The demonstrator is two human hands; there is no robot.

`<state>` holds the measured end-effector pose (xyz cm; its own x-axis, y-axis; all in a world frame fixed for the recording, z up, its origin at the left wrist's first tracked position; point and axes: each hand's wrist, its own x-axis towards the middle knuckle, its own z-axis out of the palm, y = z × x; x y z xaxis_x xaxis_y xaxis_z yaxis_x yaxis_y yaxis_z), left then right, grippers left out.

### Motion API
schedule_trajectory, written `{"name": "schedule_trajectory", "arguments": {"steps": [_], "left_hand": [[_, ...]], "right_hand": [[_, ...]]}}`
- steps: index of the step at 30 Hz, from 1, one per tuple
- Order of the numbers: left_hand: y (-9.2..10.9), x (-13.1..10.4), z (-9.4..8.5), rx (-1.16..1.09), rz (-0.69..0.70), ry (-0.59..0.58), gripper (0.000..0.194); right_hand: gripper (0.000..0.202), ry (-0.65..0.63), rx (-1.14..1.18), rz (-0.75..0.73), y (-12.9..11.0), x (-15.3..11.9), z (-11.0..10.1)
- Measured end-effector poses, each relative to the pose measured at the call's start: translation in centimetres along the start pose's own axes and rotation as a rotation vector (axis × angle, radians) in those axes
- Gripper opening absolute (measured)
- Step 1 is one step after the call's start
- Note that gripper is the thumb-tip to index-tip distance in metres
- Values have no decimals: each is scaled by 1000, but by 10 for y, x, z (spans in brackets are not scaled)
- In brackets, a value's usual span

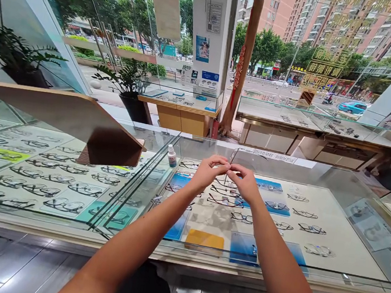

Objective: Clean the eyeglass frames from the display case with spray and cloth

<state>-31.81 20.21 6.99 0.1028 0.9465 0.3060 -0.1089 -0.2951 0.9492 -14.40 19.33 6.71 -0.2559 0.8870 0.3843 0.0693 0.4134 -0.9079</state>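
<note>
Over the glass display counter, my left hand and my right hand meet with fingers pinched together. Between them they hold a pair of eyeglasses, whose thin dark temples stick up past the fingertips; the lenses are mostly hidden by the hands. To the left of my left hand a small white spray bottle stands upright. Nearer to me, between my forearms, lies a yellow-orange cloth. Rows of spectacle frames show through the glass beneath my hands.
A slanted wooden board on a dark block rises from the counter at the left. More eyeglasses fill the left case. Beyond are a potted plant, a wooden post and further display cases by the windows.
</note>
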Motion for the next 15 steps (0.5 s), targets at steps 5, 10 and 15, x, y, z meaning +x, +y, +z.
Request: {"name": "schedule_trajectory", "arguments": {"steps": [5,10,15], "left_hand": [[10,-4,1,246,126,-11,22],[19,-9,2,401,228,-58,27],[23,-10,0,622,402,-14,26]], "right_hand": [[37,100,-1,44,4,0,1],[43,126,21,63,10,2,-1],[42,118,37,59,12,2,-2]]}}
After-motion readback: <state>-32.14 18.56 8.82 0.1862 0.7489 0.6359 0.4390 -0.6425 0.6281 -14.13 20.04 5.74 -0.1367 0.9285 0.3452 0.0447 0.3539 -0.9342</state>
